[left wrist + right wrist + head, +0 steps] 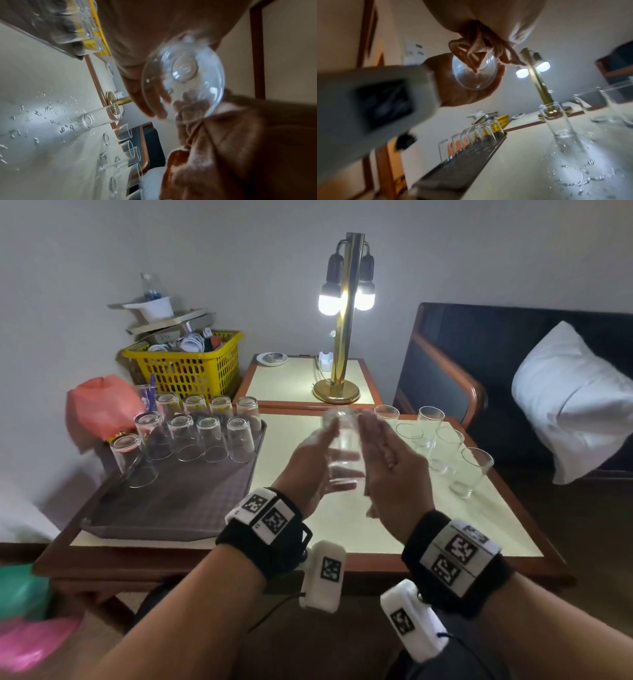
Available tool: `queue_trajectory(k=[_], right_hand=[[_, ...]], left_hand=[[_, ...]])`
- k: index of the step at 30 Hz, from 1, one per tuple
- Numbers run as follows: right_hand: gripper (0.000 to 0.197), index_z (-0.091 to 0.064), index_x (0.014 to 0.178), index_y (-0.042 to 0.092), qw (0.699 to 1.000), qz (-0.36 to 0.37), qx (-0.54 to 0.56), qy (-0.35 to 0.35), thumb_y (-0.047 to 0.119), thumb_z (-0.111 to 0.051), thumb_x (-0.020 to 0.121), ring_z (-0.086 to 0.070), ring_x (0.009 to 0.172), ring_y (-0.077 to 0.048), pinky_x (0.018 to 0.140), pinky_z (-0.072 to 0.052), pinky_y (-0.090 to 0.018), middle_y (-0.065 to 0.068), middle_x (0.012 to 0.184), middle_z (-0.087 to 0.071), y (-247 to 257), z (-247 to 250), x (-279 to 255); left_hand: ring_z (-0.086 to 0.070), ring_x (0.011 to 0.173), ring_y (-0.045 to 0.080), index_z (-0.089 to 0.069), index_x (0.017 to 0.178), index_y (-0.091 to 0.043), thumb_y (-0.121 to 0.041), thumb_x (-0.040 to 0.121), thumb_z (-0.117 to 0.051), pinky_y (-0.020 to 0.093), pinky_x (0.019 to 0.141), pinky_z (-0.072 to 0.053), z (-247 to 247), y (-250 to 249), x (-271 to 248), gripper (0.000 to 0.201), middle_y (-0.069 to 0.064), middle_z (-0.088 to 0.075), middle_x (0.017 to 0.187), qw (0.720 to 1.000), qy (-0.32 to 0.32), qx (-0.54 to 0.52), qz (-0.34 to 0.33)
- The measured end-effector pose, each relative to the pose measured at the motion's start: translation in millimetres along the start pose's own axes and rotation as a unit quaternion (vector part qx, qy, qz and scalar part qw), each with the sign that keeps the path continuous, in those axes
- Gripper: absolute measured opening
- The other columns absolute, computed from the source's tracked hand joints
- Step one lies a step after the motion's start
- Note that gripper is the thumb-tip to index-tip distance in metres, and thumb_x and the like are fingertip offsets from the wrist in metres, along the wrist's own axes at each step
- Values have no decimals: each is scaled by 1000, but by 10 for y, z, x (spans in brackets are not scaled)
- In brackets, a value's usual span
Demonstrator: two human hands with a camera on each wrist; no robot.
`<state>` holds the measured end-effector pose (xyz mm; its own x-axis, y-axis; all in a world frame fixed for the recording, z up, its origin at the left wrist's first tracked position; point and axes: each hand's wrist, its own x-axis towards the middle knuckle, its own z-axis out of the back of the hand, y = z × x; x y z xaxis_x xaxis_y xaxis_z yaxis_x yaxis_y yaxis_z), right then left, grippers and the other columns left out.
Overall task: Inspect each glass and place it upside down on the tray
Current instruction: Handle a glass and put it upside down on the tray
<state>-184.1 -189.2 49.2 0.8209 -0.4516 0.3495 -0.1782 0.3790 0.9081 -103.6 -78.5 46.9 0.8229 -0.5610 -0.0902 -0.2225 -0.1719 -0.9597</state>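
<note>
Two hands raised in the middle of the head view, palms facing each other. Left hand (310, 463) and right hand (390, 460) both flat, fingers straight, pressing the sides of one clear, round drinking glass (342, 446) between them. No curled fingers around it. Glass held up in the air, above the pale table with the brown wooden edge (376, 529), touching nothing but the palms.

Looks like the checking step: glass lifted toward the light of the shiny gold lamp with two white bulbs (346, 302) in the upper middle.

Long way of the glass running up and down, tipped a little away. Thick bottom seems to be at the far, upper end and the open mouth near the wrists, though blur makes that hard to tell.

Next, probably: a firmer hold with one hand, mouth kept facing down, then a move to the left onto a bare spot of the dark grey flat tray (171, 508). Careful, slippery wet glass!

Ten glasses (212, 440) already mouth-down at the tray's far end. Five upright glasses (445, 446) waiting at right. Water drops (37, 121) on the table.
</note>
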Motion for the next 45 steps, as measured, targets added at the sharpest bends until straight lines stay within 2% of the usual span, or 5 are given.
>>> queue_trajectory(k=[7,11,32,37,45], right_hand=[[49,-45,151,30,1000,14,-11,24,25,-55,104,-59,74,-1,68,-62,-31,44,118,-58,-33,-49,-55],[47,-46,150,29,1000,-10,4,3,30,-52,104,-57,64,2,64,-58,-26,27,96,-68,-52,-1,58],[47,-45,150,28,999,-31,30,12,28,-54,104,-58,74,0,61,-53,-16,12,119,-71,-51,-43,56],[47,-43,151,31,999,-16,6,47,31,-53,105,-56,66,4,68,-59,-27,47,106,-59,6,-69,-86],[49,-39,152,34,999,-17,5,47,34,-51,105,-54,70,2,64,-51,-19,16,103,-67,-41,-54,-91]], left_hand=[[-71,106,38,-58,119,-27,-67,99,-47,51,96,-57,36,38,11,46,20,-67,123,1000,-6,-21,11],[-70,79,26,-56,130,-19,-62,82,-67,34,70,-59,26,72,27,65,16,-70,107,998,-29,30,-39],[-71,104,35,-54,129,-17,-61,95,-57,47,88,-58,10,50,38,56,23,-68,122,999,-8,0,31],[-71,98,30,-59,119,-23,-69,89,-62,47,84,-59,15,58,77,55,17,-69,118,997,-69,3,-22],[-71,97,27,-55,128,-26,-71,84,-64,42,82,-60,17,77,73,64,14,-68,118,997,-73,-8,-29]])
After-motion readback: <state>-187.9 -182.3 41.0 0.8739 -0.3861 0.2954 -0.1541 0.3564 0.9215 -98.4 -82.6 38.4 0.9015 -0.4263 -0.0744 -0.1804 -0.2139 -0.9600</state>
